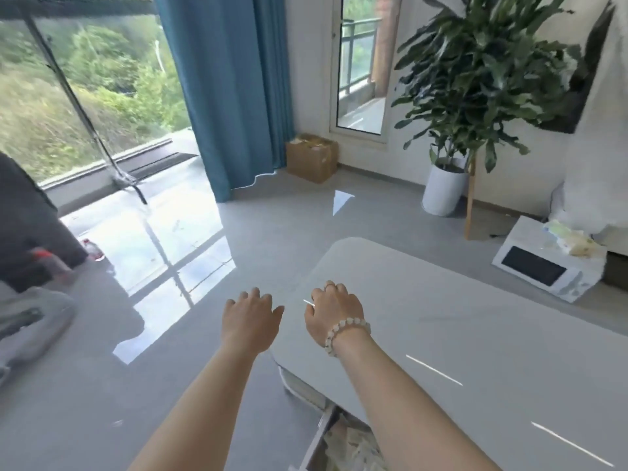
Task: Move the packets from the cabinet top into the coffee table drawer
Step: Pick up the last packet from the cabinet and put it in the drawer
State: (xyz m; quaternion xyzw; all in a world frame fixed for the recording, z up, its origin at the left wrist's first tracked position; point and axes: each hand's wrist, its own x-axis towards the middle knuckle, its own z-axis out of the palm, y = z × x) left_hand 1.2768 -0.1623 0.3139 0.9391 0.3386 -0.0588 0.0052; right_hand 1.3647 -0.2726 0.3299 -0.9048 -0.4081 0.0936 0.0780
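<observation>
Both my arms reach forward over the left end of the white coffee table (458,317). My left hand (249,316) hangs over the floor just left of the table's edge, fingers curled down and apart, holding nothing. My right hand (334,311), with a bead bracelet on the wrist, is over the table's corner with fingers bent and nothing visible in it. Below my right forearm the table's drawer (319,440) stands open, with pale packets (353,447) lying inside. The cabinet top is out of view.
A white microwave (547,263) with wrapped items on top sits on the floor right of the table. A potted plant (445,188), a cardboard box (311,158) and a blue curtain (234,96) stand at the back. A dark sofa (30,226) is at the left.
</observation>
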